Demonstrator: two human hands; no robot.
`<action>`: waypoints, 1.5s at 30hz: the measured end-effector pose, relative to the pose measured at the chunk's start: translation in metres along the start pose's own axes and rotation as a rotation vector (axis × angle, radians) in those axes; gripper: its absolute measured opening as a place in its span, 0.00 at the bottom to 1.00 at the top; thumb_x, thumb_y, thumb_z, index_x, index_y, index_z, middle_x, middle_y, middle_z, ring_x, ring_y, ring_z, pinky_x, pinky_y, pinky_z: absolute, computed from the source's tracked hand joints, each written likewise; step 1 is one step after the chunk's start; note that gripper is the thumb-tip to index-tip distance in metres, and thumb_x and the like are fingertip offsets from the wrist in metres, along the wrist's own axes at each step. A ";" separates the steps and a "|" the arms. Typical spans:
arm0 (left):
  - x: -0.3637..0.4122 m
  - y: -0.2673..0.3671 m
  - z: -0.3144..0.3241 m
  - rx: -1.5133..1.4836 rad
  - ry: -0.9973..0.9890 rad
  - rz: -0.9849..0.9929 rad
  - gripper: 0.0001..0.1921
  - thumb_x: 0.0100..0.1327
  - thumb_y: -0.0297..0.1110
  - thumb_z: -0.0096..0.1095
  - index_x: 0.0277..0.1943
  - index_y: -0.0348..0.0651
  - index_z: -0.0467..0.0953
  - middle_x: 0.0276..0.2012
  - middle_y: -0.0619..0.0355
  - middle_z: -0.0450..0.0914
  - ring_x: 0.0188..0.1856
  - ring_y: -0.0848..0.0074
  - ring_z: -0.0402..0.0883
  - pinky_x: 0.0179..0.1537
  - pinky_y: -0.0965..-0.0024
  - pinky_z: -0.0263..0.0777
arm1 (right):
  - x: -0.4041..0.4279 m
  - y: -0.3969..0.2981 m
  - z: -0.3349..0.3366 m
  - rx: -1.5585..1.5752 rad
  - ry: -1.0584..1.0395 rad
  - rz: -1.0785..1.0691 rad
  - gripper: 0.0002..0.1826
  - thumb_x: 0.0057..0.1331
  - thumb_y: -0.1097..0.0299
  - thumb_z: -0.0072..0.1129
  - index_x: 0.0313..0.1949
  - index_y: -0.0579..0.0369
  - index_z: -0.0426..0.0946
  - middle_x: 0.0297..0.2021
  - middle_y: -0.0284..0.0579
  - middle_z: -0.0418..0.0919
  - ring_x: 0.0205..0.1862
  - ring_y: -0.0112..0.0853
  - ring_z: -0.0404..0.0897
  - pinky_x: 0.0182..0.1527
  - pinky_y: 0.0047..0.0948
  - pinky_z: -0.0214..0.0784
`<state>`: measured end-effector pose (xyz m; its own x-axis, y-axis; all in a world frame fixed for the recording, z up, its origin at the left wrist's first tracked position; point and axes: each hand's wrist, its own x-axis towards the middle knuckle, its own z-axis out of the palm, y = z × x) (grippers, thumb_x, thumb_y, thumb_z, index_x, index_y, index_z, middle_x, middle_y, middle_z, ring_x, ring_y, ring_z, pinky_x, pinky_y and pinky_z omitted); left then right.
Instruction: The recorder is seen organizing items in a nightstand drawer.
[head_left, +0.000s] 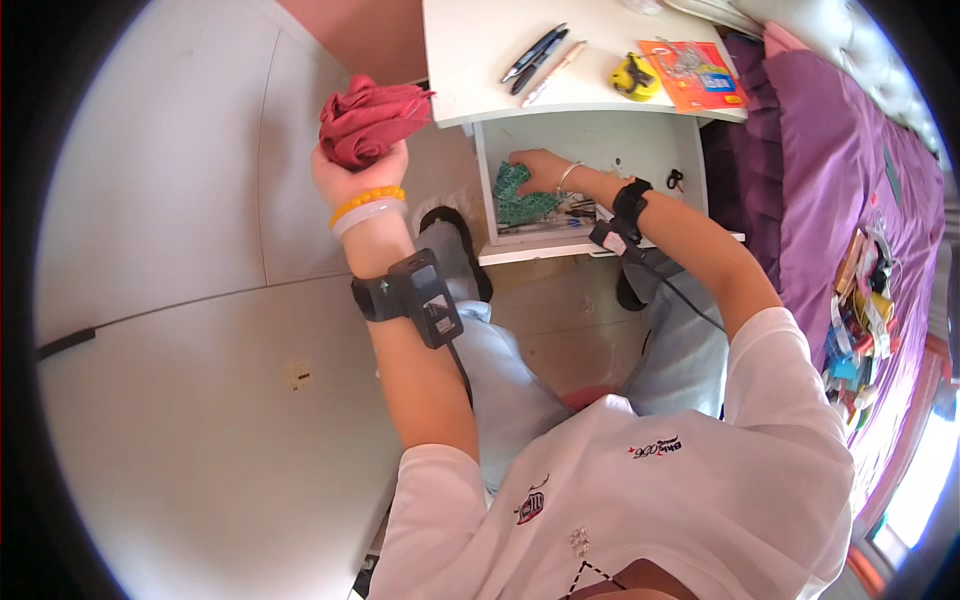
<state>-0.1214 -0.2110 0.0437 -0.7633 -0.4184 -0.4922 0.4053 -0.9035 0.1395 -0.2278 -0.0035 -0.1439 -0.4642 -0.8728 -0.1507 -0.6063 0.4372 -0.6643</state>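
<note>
My left hand (358, 171) is raised beside the white cabinet's corner, gripping a crumpled dark red cloth (367, 120). Inside the pulled-out white drawer (592, 135), my right hand (541, 171) has its fingers around a green patterned cloth (517, 202) at the drawer's left side. Under and beside that cloth lie several pens (577, 208) and small items, partly hidden by my hand and wrist. A small pair of black-handled scissors (675, 178) rests at the drawer's right side.
On the white cabinet top (472, 67) are several pens (536, 56), a yellow tape measure (636, 76) and an orange packet (694, 75). A purple-covered bed (825, 150) with a pile of small items (862, 322) stands right. White panels (172, 187) rise left.
</note>
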 end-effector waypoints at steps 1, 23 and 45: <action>0.000 -0.001 0.001 0.013 -0.011 -0.011 0.10 0.57 0.31 0.41 0.39 0.43 0.72 0.36 0.55 0.75 0.37 0.68 0.75 0.37 0.66 0.71 | -0.003 -0.006 -0.003 -0.001 0.017 0.001 0.28 0.42 0.62 0.65 0.43 0.59 0.67 0.37 0.55 0.73 0.40 0.46 0.72 0.42 0.36 0.64; 0.024 -0.030 -0.021 0.243 0.134 0.047 0.14 0.56 0.30 0.45 0.45 0.41 0.71 0.44 0.53 0.75 0.45 0.65 0.75 0.48 0.63 0.68 | -0.365 -0.073 -0.195 1.341 1.289 0.117 0.18 0.51 0.78 0.58 0.44 0.61 0.67 0.36 0.46 0.74 0.38 0.36 0.76 0.40 0.34 0.71; 0.032 0.011 -0.036 0.227 0.007 -0.041 0.14 0.55 0.28 0.45 0.44 0.39 0.71 0.45 0.50 0.74 0.46 0.63 0.74 0.49 0.62 0.68 | -0.565 0.145 -0.313 -0.110 1.282 1.535 0.31 0.43 0.51 0.63 0.39 0.67 0.73 0.40 0.61 0.73 0.45 0.44 0.74 0.46 0.35 0.66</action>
<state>-0.1234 -0.2309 -0.0013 -0.7730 -0.3808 -0.5074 0.2495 -0.9178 0.3087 -0.2557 0.6209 0.0740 -0.6132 0.7832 0.1026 0.6648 0.5818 -0.4685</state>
